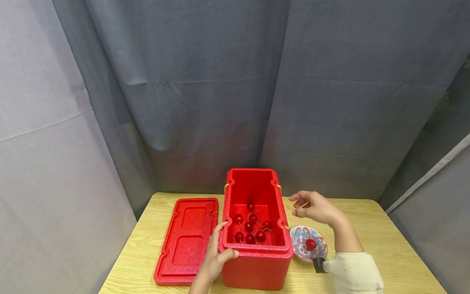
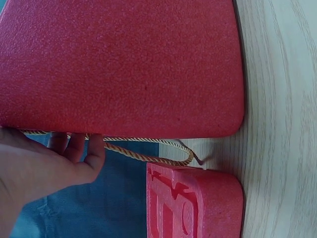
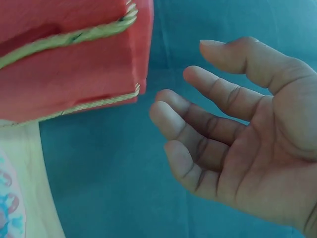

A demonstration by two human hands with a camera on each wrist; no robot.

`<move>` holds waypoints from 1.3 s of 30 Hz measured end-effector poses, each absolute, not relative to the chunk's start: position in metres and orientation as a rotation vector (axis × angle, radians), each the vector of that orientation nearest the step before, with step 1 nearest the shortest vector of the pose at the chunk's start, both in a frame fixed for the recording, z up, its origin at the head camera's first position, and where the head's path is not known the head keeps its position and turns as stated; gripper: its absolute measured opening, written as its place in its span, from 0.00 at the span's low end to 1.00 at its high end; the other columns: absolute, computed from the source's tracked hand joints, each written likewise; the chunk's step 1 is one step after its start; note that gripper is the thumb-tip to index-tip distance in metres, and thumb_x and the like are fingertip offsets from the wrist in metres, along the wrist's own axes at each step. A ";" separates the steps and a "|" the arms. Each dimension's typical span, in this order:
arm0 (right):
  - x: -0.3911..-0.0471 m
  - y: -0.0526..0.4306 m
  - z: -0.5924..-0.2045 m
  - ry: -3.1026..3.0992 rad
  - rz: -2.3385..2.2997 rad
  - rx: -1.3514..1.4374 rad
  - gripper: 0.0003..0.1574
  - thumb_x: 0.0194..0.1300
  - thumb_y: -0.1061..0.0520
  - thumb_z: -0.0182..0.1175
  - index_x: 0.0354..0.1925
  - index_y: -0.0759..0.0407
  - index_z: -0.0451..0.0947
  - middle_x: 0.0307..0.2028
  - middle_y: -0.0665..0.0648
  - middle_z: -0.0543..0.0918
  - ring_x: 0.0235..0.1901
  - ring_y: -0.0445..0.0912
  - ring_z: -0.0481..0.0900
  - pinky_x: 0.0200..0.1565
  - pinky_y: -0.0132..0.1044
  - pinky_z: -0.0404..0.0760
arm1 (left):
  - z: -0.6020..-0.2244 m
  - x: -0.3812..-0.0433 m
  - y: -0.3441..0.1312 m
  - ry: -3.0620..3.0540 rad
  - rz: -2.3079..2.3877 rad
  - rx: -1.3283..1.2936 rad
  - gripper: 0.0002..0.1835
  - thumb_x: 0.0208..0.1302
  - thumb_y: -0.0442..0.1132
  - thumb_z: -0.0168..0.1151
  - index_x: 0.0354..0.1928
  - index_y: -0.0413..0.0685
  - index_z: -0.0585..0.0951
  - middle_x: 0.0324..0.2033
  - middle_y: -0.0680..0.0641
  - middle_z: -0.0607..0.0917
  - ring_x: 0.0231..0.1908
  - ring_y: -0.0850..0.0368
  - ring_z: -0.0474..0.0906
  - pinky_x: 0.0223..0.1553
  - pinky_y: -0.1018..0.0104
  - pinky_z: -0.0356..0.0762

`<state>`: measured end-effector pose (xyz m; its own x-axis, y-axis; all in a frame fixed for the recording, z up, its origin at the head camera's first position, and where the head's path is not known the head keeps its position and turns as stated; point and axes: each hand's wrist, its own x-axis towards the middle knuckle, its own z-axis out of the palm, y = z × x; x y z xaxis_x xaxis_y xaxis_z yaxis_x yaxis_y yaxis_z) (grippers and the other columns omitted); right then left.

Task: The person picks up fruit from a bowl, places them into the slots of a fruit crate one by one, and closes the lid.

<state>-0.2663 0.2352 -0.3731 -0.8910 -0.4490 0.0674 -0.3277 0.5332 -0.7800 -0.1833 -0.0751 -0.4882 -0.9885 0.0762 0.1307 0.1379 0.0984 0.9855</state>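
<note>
A red foam box (image 1: 257,269) stands lidless, with several cherries (image 1: 249,226) with stems on its floor. My left hand (image 1: 214,261) grips its near left corner, thumb over the front rim and fingers along the left side. In the left wrist view those fingers lie beside a gold cord handle (image 2: 148,157). To the right of the box my right hand (image 1: 315,207) hovers in the air, fingers loosely bent and holding nothing. The right wrist view shows its palm (image 3: 262,163) bare. Below that hand, one cherry (image 1: 311,244) lies on a patterned plate (image 1: 299,254).
The red lid (image 1: 188,241) lies flat on the wooden table (image 1: 396,261), left of the box. Grey curtains (image 1: 205,102) hang behind the table and at both sides. A dark strap (image 1: 318,265) sits at the right sleeve, overlapping the plate's edge.
</note>
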 end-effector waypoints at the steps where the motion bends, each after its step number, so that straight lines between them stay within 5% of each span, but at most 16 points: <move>1: -0.266 0.238 -0.376 2.621 -1.293 -0.664 0.20 0.54 0.64 0.63 0.46 0.70 0.73 0.32 0.58 0.79 0.30 0.51 0.78 0.33 0.42 0.79 | -0.488 -0.183 -0.075 -2.293 -2.066 -0.226 0.42 0.41 0.41 0.68 0.62 0.65 0.62 0.57 0.42 0.60 0.59 0.46 0.51 0.54 0.39 0.50; 23: -0.262 0.271 -0.458 2.564 -1.329 -0.325 0.21 0.48 0.68 0.59 0.44 0.71 0.73 0.28 0.58 0.76 0.26 0.47 0.72 0.24 0.39 0.72 | -0.488 -0.183 -0.075 -2.318 -2.044 -0.232 0.42 0.42 0.41 0.67 0.63 0.66 0.62 0.58 0.42 0.60 0.60 0.46 0.51 0.53 0.38 0.51; 39: -0.260 0.279 -0.499 2.607 -1.336 -0.195 0.22 0.45 0.69 0.59 0.42 0.77 0.72 0.27 0.58 0.77 0.28 0.48 0.74 0.31 0.41 0.76 | -0.489 -0.184 -0.076 -2.316 -2.043 -0.244 0.42 0.42 0.41 0.67 0.63 0.65 0.62 0.61 0.42 0.58 0.62 0.45 0.49 0.55 0.35 0.48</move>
